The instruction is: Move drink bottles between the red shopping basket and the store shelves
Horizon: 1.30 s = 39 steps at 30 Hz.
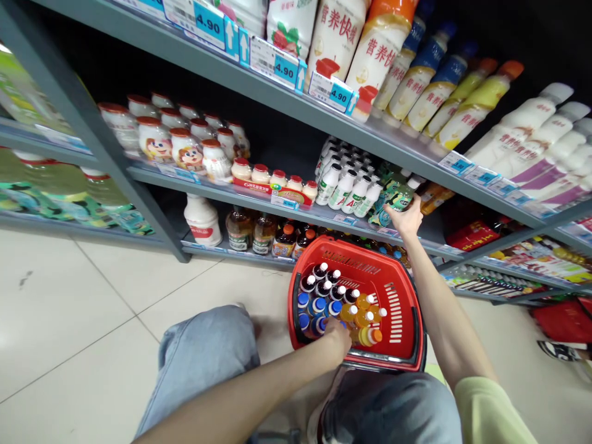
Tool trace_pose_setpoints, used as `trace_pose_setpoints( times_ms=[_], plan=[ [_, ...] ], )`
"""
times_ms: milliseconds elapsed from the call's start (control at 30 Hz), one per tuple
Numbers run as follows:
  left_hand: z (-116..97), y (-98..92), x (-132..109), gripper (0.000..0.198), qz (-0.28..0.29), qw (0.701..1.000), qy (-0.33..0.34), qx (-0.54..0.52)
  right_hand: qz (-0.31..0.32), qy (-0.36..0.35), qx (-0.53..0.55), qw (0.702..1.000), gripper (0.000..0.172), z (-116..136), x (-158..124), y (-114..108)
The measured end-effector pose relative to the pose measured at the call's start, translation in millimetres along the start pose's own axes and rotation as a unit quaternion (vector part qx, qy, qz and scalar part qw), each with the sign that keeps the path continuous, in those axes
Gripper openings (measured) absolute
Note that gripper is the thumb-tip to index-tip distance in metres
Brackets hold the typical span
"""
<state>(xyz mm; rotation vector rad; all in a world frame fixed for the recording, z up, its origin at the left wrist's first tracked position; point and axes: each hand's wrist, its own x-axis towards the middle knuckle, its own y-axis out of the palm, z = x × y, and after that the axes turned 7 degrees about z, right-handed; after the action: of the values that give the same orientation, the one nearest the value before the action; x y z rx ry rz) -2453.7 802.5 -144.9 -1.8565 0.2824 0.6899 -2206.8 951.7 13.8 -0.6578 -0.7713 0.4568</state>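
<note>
Drinks shelf [217,195], with a red basket [409,308] of bottles [324,288] before it.
Right hand [408,214] wraps thumb and fingers round a green bottle [401,197] at the shelf, likely steadying it. Left hand [337,340] is among blue caps [319,305], fingertips hidden; grip cannot be told. Basket bottles stand upright, probably to pack closely.

Left arm [259,391] low, right arm [446,314] outstretched

Open gap above red-capped six-pack [259,187], under upper shelf [393,139]. Right hand [407,216] at green bottles [400,196]: white bottles [342,186] crowd left, amber bottles [433,197] right. Red basket [409,308] blocks part of bottom shelf [222,251]; inside, room along right wall.
</note>
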Motion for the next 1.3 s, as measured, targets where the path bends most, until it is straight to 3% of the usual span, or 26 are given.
trace_pose_setpoints(
  times_ms=[133, 367, 500, 600, 667, 700, 767, 800, 833, 933, 1000, 1100, 1300],
  plan=[
    [1.3, 0.7, 0.9, 0.051, 0.006, 1.0, 0.006, 0.001, -0.002, 0.009, 0.0, 1.0, 0.091, -0.5, -0.9, 0.2],
    [0.8, 2.0, 0.6, 0.045, 0.0, 1.0, 0.004, 0.001, 0.001, 0.012, 0.009, 1.0, 0.084, 2.5, -2.3, -0.4],
    [1.3, -0.6, -0.1, 0.046, -0.006, 1.0, 0.003, -0.005, 0.015, 0.005, 0.041, 0.999, 0.089, 3.1, -8.5, -4.3],
    [1.3, -2.0, 0.2, 0.046, -0.012, 1.0, -0.001, -0.015, -0.011, -0.022, 0.11, 0.994, 0.09, -15.1, -30.4, -13.1],
    [0.7, -1.8, 0.3, 0.046, -0.02, 0.999, -0.009, -0.026, -0.026, -0.058, 0.133, 0.989, 0.077, -42.4, -54.6, -21.4],
    [0.3, -1.2, 0.2, 0.045, -0.024, 0.999, -0.012, -0.033, 0.002, -0.066, 0.124, 0.99, 0.067, -60.2, -68.6, -25.8],
    [-0.7, 0.7, -0.2, 0.043, -0.033, 0.998, -0.015, -0.044, 0.129, -0.024, 0.078, 0.988, 0.049, -100.7, -98.0, -33.7],
    [-1.0, 2.0, -0.5, 0.041, -0.036, 0.998, -0.012, -0.048, 0.226, 0.02, 0.039, 0.973, 0.043, -121.5, -112.5, -36.9],
    [-1.1, 3.2, -0.7, 0.041, -0.038, 0.998, -0.009, -0.051, 0.282, 0.049, 0.02, 0.958, 0.036, -141.5, -126.1, -39.2],
    [0.6, 6.2, -0.6, 0.039, -0.035, 0.998, 0.001, -0.057, 0.381, 0.126, -0.021, 0.916, 0.017, -190.5, -157.1, -41.2],
    [3.2, 7.0, -0.5, 0.037, -0.029, 0.998, 0.009, -0.059, 0.418, 0.173, -0.044, 0.891, 0.014, -212.2, -166.8, -39.0],
    [6.7, 7.4, -2.0, 0.035, -0.023, 0.998, 0.017, -0.055, 0.447, 0.226, -0.069, 0.863, 0.023, -232.6, -167.6, -32.3],
    [7.5, 9.4, -10.7, 0.039, -0.008, 1.0, 0.008, -0.027, 0.485, 0.264, -0.134, 0.823, 0.044, -255.8, -161.3, -8.7]
  ],
)
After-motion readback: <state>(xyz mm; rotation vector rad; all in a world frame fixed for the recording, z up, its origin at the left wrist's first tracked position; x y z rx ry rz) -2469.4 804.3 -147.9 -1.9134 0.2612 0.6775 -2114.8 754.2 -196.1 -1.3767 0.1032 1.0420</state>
